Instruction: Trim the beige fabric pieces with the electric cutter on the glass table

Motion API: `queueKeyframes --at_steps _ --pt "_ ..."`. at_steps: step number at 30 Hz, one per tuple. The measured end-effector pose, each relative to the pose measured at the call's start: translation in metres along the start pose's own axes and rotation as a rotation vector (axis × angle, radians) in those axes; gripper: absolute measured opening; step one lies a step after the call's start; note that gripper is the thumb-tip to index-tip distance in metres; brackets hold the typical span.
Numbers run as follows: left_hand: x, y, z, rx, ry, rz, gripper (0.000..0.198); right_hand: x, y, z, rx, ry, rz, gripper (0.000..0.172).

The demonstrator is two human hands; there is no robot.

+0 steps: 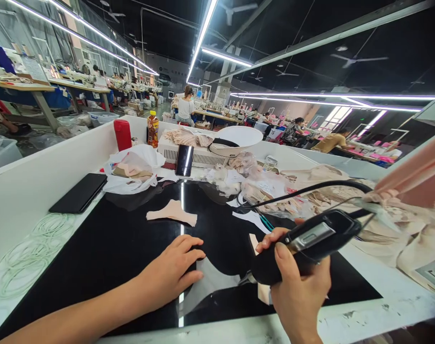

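Note:
My right hand (299, 291) is wrapped around a black corded electric hand tool (303, 241) with a silver plate on its side. Its narrow metal tip (246, 278) points left, at the right end of a sheer pale fabric piece (212, 284). My left hand (178, 267) lies palm down on the shiny black board (106, 258), fingers stretched, at the left edge of that sheer piece. Farther back on the board rests a beige cut fabric piece (172, 213). More beige fabric (264, 293) shows partly behind the tool and my right hand.
White cut pieces (251, 220) and teal-handled scissors or snips (266, 222) lie beyond the tool. Bagged fabric (275, 193) fills the right rear. A phone (184, 161) leans at the back. Left are a black flat case (79, 192) and pale green cord loops (31, 253). The tool's cord (303, 188) arches rightward.

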State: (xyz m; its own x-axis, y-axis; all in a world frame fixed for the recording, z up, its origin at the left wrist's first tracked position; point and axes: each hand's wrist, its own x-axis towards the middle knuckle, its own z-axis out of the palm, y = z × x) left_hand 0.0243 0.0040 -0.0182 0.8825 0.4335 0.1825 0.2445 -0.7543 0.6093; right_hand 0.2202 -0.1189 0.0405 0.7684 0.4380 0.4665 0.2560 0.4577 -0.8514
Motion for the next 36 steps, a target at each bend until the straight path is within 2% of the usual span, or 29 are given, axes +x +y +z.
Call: queueKeyframes --at_steps 5,8,10,11,13,14,15,16,18,20,21,24,26,28,31,34,36 --pt "0.0 -0.001 0.006 -0.006 -0.001 -0.046 0.02 0.008 0.003 -0.002 -0.117 -0.039 -0.024 0.034" --pt "0.0 0.0 0.007 -0.053 0.005 -0.049 0.015 0.01 0.003 -0.003 -0.239 0.044 -0.051 0.057" --pt "0.0 0.0 0.007 -0.09 0.012 -0.031 0.013 0.007 0.004 -0.004 -0.248 0.145 -0.164 0.07" --pt "0.0 0.0 0.007 -0.112 0.018 -0.019 0.013 0.004 0.006 -0.005 -0.24 0.199 -0.236 0.067" --pt "0.0 0.002 0.005 -0.163 0.031 -0.002 0.013 -0.007 0.013 -0.01 -0.263 0.227 -0.348 0.049" --pt "-0.001 0.002 0.004 -0.19 0.038 -0.001 0.013 -0.013 0.018 -0.012 -0.323 0.149 -0.345 0.036" --pt "-0.001 0.003 0.003 -0.216 0.044 -0.003 0.012 -0.02 0.025 -0.014 -0.395 0.006 -0.331 0.029" --pt "-0.001 0.004 0.001 -0.237 0.049 -0.009 0.011 -0.026 0.032 -0.016 -0.468 -0.173 -0.313 0.03" --pt "0.0 0.005 -0.003 -0.265 0.059 -0.038 0.009 -0.034 0.048 -0.016 -0.558 -0.452 -0.218 0.037" --pt "0.001 0.005 -0.008 -0.306 0.07 -0.097 0.006 -0.038 0.062 -0.011 -0.604 -0.664 -0.109 0.042" --pt "0.002 0.005 -0.011 -0.334 0.076 -0.13 0.006 -0.038 0.067 -0.006 -0.608 -0.716 -0.058 0.043" --pt "0.006 0.003 -0.019 -0.413 0.103 -0.192 0.009 -0.034 0.074 0.009 -0.547 -0.721 0.041 0.041" --pt "0.009 -0.001 -0.024 -0.438 0.131 -0.206 0.009 -0.028 0.074 0.019 -0.482 -0.719 0.063 0.039" --pt "0.012 -0.007 -0.028 -0.466 0.161 -0.213 0.008 -0.021 0.072 0.028 -0.439 -0.775 0.056 0.036" --pt "0.016 -0.017 -0.035 -0.497 0.23 -0.219 0.008 -0.01 0.072 0.041 -0.44 -0.822 -0.014 0.031" --pt "0.019 -0.029 -0.043 -0.478 0.339 -0.23 0.019 -0.003 0.076 0.058 -0.47 -0.77 -0.125 0.032" --pt "0.021 -0.037 -0.05 -0.431 0.408 -0.23 0.018 0.0 0.079 0.072 -0.479 -0.753 -0.181 0.033"
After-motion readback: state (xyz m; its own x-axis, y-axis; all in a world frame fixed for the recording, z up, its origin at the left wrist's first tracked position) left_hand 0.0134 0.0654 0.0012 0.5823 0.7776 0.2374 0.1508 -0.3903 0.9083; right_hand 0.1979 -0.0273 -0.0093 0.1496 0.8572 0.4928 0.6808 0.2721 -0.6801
